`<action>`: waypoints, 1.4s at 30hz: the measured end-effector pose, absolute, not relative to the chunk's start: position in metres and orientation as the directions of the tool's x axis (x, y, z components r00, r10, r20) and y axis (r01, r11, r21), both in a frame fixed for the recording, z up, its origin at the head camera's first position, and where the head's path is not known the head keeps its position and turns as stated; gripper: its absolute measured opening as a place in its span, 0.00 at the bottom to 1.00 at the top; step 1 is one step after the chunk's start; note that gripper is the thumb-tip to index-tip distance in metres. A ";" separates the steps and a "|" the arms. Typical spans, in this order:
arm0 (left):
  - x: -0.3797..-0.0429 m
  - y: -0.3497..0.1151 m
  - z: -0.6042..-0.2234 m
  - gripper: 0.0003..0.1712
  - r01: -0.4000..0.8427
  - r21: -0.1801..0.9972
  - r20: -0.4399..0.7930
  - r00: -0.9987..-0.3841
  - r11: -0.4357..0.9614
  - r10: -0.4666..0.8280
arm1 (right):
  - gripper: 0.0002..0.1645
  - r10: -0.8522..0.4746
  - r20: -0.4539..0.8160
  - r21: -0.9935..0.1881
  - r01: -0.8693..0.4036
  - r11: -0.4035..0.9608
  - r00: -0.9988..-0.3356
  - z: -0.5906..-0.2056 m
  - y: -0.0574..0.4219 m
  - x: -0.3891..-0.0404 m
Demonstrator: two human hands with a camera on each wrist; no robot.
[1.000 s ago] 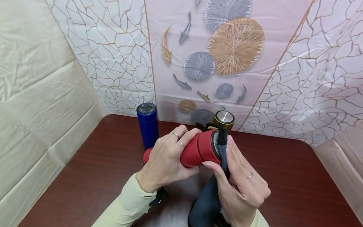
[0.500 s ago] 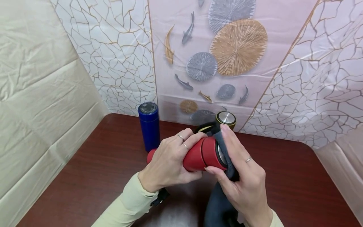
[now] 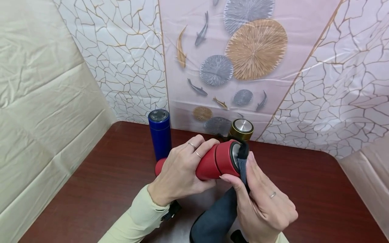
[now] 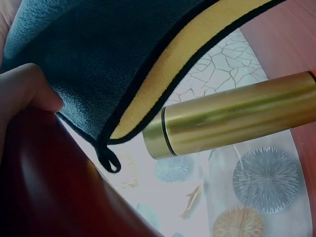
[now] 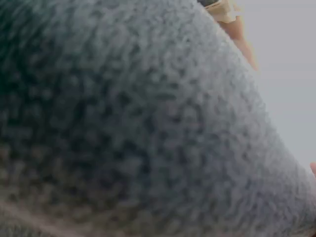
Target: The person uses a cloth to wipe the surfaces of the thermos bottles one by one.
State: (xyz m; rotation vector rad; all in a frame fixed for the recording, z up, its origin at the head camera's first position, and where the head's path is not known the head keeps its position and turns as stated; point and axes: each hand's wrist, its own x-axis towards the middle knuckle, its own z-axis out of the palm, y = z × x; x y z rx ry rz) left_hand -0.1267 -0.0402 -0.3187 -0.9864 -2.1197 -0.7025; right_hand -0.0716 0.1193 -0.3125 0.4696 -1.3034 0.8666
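Observation:
A red thermos bottle [image 3: 225,160] lies tilted across the head view, its silver-topped cap end pointing right. My left hand [image 3: 182,172] grips it around the body. A dark grey cloth [image 3: 217,214] with black trim is held by my right hand [image 3: 264,199], whose fingers press it to the cap's top while the thumb touches the cap's side. The rest of the cloth hangs below. In the left wrist view the cloth [image 4: 108,59] shows a yellow border and a small loop, above the dark red bottle [image 4: 59,182]. Cloth [image 5: 148,123] fills most of the right wrist view.
A blue bottle [image 3: 160,138] stands upright at the back left of the brown table [image 3: 304,189]. Behind my hands stands a gold bottle [image 3: 241,129] with a silver top. A patterned curtain [image 3: 182,101] hangs along the table's back edge.
My right hand has shifted the cloth over the cap's top, first up, then back down to the right. The hanging cloth has swung left. My left hand keeps its grip on the thermos bottle.

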 end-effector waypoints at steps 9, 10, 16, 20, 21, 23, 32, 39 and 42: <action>-0.127 -0.040 -0.319 0.41 0.804 0.190 0.766 -0.481 0.563 0.428 | 0.26 0.241 0.966 -0.074 -0.794 0.603 0.092 -0.310 0.115 -0.080; -0.128 -0.040 -0.319 0.41 0.804 0.191 0.763 -0.482 0.563 0.430 | 0.25 0.215 0.972 -0.058 -0.797 0.601 0.091 -0.311 0.115 -0.081; -0.128 -0.038 -0.321 0.42 0.825 0.172 0.744 -0.467 0.538 0.478 | 0.24 0.024 0.999 0.006 -0.815 0.579 0.024 -0.311 0.126 -0.083; -0.127 -0.038 -0.321 0.43 0.834 0.130 0.752 -0.436 0.537 0.494 | 0.28 -0.082 0.993 -0.029 -0.835 0.549 -0.088 -0.305 0.134 -0.079; -0.127 -0.039 -0.321 0.43 0.833 0.117 0.757 -0.428 0.541 0.494 | 0.30 -0.107 0.986 -0.047 -0.837 0.545 -0.125 -0.304 0.136 -0.077; -0.127 -0.039 -0.321 0.43 0.830 0.095 0.767 -0.413 0.550 0.491 | 0.33 -0.145 0.970 -0.085 -0.834 0.545 -0.194 -0.302 0.140 -0.075; -0.127 -0.041 -0.318 0.45 0.812 0.106 0.788 -0.421 0.574 0.450 | 0.41 0.058 0.964 -0.221 -0.657 0.720 -0.261 -0.311 0.132 -0.067; -0.128 -0.041 -0.318 0.43 0.813 0.118 0.780 -0.431 0.571 0.453 | 0.32 0.250 0.967 -0.146 -0.696 0.703 0.050 -0.313 0.116 -0.073; -0.127 -0.039 -0.319 0.42 0.818 0.128 0.780 -0.432 0.561 0.452 | 0.29 0.267 0.958 -0.115 -0.709 0.696 0.106 -0.311 0.114 -0.074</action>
